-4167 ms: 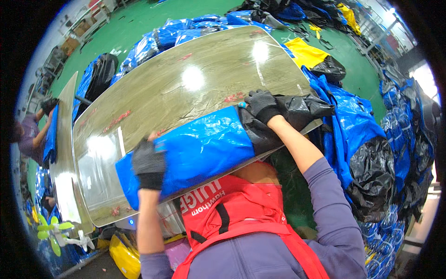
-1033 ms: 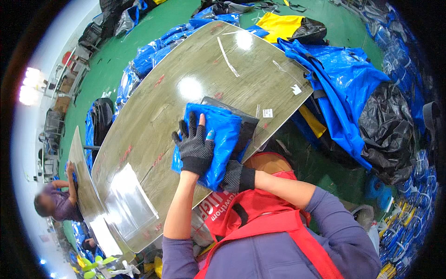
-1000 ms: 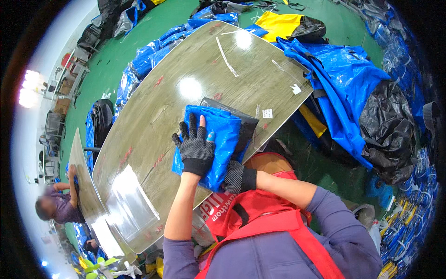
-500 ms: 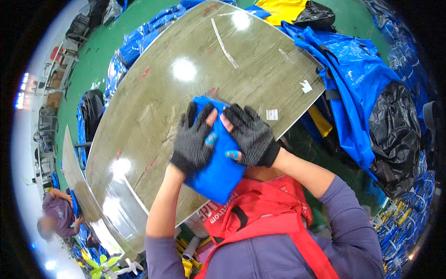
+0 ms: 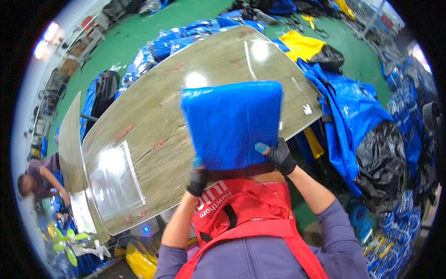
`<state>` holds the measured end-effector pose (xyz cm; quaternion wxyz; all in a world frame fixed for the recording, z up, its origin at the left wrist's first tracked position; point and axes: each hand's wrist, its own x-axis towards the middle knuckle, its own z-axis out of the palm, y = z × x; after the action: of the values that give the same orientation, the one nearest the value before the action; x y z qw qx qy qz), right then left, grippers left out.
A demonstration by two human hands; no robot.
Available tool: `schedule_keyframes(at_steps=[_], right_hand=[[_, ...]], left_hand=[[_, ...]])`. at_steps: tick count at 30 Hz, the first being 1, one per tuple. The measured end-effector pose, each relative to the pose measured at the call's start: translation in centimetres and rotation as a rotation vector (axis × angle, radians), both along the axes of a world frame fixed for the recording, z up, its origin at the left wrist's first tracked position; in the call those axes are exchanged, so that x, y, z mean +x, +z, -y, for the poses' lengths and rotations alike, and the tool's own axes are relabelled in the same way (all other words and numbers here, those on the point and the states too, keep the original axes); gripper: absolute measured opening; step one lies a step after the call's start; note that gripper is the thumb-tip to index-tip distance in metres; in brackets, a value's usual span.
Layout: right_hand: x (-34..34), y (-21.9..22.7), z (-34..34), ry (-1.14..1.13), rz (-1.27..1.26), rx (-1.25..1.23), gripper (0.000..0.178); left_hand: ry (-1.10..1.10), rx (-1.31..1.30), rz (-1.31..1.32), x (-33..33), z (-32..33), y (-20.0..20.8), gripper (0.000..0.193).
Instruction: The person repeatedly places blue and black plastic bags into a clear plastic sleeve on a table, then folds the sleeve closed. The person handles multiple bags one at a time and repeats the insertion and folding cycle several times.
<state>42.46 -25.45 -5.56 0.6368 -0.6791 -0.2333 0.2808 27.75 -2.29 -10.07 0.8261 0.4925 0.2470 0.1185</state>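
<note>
A folded blue plastic sheet or bag (image 5: 232,125) with a dark lower edge is held up in front of me, above the near side of the table (image 5: 153,125). My left hand (image 5: 199,178), in a dark glove, grips its lower left corner, with a blue-wrapped thumb on the front. At the lower right my right hand (image 5: 278,156), in a striped glove, grips the edge, its thumb also on the front face. The remaining fingers of both hands are mostly hidden behind the blue piece.
A clear plastic sheet (image 5: 116,181) lies on the table's left end. Blue bags (image 5: 357,104) and a black bag (image 5: 383,153) heap up at the right. Wrapped blue bundles (image 5: 162,46) line the far edge. A person (image 5: 44,174) works at the left, near a green-bladed fan (image 5: 69,242).
The blue piece has come up off the table and now faces me, looking wider. My hands have moved from on top of it to its lower corners. The view has shifted.
</note>
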Motion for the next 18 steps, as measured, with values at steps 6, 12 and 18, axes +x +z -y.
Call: schedule_keyframes(at_steps=[6, 12, 18], right_hand=[[0.0, -0.6, -2.6, 0.104, -0.569, -0.004, 0.049], [1.0, -0.3, -1.6, 0.130, -0.662, -0.057, 0.054], [0.8, -1.1, -1.9, -0.032, -0.619, -0.198, 0.057]], left_hand=[[-0.338, 1.520, -0.433, -7.4, -6.5, 1.8, 0.024], [0.443, 1.722, -0.636, -19.8, -26.3, -1.2, 0.014], [0.686, 1.410, -0.512, -17.3, -23.6, -1.7, 0.010]])
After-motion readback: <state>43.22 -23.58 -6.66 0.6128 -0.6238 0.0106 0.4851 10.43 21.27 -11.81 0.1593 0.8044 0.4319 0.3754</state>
